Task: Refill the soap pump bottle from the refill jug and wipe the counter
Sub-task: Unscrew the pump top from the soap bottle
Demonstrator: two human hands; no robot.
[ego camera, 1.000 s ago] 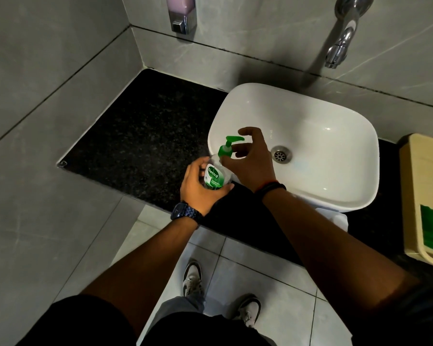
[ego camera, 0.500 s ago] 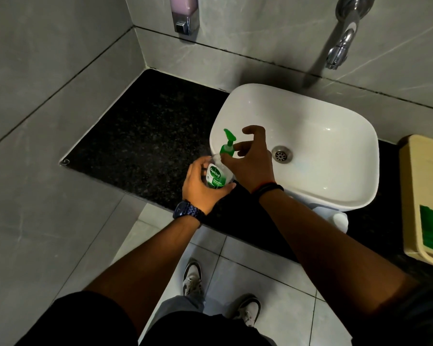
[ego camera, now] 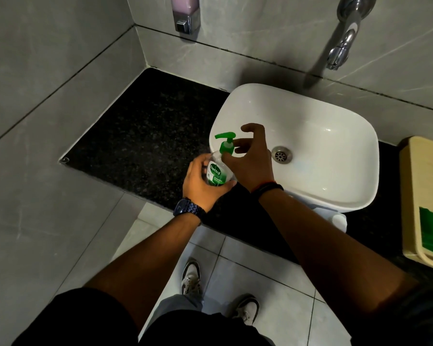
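soap pump bottle: clear, green label, green pump head on, nozzle pointing left; at counter front edge, just left of white basin | left hand: wrapped around bottle body | right hand: thumb and fingers pinching pump collar | refill jug: white, mostly hidden under right forearm.

A single wide-angle view is taken from the person's head, directed steeply downward and slightly forward. The dark tabletop and white basin are seen from close above at mid-frame, the tiled wall along the top, the floor and shoes at the bottom.
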